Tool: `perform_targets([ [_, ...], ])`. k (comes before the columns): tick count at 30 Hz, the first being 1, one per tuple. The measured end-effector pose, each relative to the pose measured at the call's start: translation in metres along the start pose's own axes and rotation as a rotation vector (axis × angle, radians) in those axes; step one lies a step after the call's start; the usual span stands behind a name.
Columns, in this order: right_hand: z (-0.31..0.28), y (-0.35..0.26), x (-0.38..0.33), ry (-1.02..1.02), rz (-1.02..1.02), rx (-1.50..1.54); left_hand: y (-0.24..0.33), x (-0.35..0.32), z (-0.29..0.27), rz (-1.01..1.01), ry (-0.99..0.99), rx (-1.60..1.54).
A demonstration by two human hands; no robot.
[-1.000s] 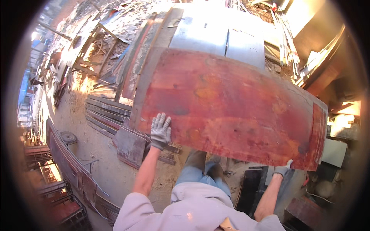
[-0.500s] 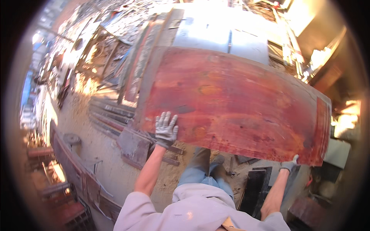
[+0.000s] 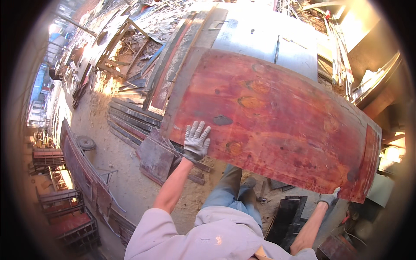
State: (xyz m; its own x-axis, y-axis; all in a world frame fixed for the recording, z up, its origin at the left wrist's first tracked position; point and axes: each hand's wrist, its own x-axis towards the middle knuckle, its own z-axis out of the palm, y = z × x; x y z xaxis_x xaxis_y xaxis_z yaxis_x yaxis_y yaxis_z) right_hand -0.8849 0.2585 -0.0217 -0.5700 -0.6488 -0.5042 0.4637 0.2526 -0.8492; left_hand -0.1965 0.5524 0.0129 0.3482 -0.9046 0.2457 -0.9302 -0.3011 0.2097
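Note:
A large red-stained plywood sheet [image 3: 277,117] with dark knots and a worn grey border spans the space before me. My left hand [image 3: 196,141], in a light grey work glove, lies flat on its near left part, fingers stretched out and only slightly apart. At the near right edge, my right hand [image 3: 330,197], also gloved, grips the sheet with the thumb on top. Its other fingers are hidden beneath. What supports the sheet from below is not visible.
Pale panels [image 3: 264,39] lie beyond the sheet. Stacked dark boards [image 3: 134,121] and smaller brown panels [image 3: 156,160] are on the sandy ground at left. Black boards [image 3: 286,216] lie near my right arm. Long poles [image 3: 340,52] stand at far right. A tyre [image 3: 86,143] is farther left.
The sheet's right end has come nearer to me, with my right hand still on it. My left palm stays flat on the surface. The whole view has shifted a little.

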Motion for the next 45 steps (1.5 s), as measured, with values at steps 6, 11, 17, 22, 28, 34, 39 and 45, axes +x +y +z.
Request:
perform_targets([
  [6,-0.023,0.013,0.071,-0.042,0.064,-0.028,0.004,0.010,0.000,0.006,-0.002,0.018],
  [11,-0.015,0.015,0.063,0.014,-0.033,-0.070,0.007,0.015,0.000,0.018,0.023,0.015],
  [17,0.001,0.006,0.031,0.041,0.024,-0.062,0.006,0.013,0.002,0.017,0.010,0.013],
  [22,0.004,-0.009,0.026,0.002,-0.021,-0.006,0.004,0.012,-0.003,0.055,0.039,-0.004],
  [28,0.017,-0.014,0.012,0.024,0.015,-0.018,0.004,0.019,-0.005,0.103,0.070,-0.025],
  [34,0.017,0.004,0.022,0.050,0.076,-0.054,0.005,0.028,0.003,0.061,0.017,-0.007],
  [39,0.028,0.012,0.048,0.003,0.062,0.008,0.004,0.047,0.007,0.073,0.047,-0.019],
  [45,0.087,0.014,0.058,0.077,-0.115,-0.045,-0.002,0.097,0.017,0.081,0.061,-0.002],
])
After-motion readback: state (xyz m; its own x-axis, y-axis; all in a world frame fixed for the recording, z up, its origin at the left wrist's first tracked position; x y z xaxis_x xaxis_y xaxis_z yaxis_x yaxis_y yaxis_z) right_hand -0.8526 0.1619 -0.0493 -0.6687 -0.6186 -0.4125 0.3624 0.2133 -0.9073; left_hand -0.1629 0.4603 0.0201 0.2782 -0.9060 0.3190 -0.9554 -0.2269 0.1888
